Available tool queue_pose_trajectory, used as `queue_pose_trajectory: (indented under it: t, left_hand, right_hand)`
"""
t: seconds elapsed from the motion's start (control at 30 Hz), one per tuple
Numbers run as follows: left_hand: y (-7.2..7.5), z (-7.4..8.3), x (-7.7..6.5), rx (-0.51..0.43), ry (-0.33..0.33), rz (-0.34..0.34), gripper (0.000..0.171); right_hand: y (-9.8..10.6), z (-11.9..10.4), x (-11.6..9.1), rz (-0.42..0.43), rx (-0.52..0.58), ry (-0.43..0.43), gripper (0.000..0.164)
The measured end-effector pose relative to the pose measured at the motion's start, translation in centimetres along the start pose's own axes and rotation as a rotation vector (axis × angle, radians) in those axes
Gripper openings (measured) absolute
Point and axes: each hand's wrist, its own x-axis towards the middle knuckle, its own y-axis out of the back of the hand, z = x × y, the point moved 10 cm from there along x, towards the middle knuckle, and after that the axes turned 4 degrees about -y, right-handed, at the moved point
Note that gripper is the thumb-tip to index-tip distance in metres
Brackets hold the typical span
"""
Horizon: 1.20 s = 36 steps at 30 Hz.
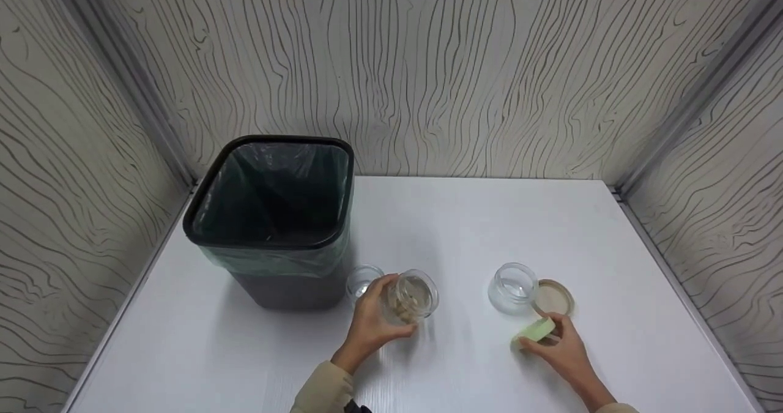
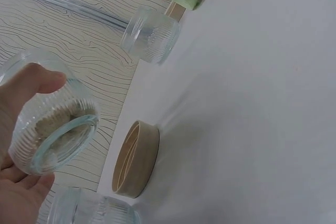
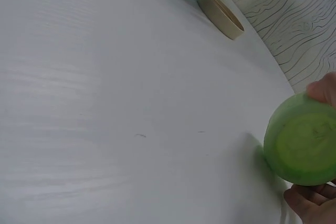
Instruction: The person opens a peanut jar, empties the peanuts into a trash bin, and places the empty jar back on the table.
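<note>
My left hand (image 1: 373, 321) grips a ribbed glass jar (image 1: 413, 297) around its side, tilted and raised off the table, with tan bits inside. Fingers and thumb of my right hand (image 1: 566, 349) pinch the edge of a round green lid (image 1: 534, 332). In the right wrist view the flat face of this green lid (image 3: 304, 148) shows. Just beyond the right hand stands a second glass jar (image 1: 515, 284), and a tan lid (image 1: 555, 297) lies beside it. A third glass jar (image 1: 362, 278) is partly hidden behind my left hand.
A dark trash bin (image 1: 287, 290) with a green liner stands at the back left. Another tan lid (image 2: 137, 158) lies on the white table (image 1: 465, 217) near the third jar. Wood-grain panels (image 1: 428, 76) enclose the table at the back and sides.
</note>
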Motion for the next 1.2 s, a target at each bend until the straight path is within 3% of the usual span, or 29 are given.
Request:
queue_pose_trajectory:
  t: [0.53,1.0,1.2]
  left_hand:
    - [-0.1,0.0,-0.1,-0.008,0.001,0.0,0.083]
    - [0.0,0.3,-0.3,0.01,-0.026,0.02,0.083]
    - [0.0,0.2,-0.3,0.011,-0.021,0.019,0.082]
  right_hand:
    - [0.8,1.6,-0.3,0.044,0.06,-0.056,0.096]
    - [1.2,0.3,-0.4,0.144,-0.123,0.062,0.096]
    - [1.0,0.4,-0.4,0.14,-0.196,0.052,0.094]
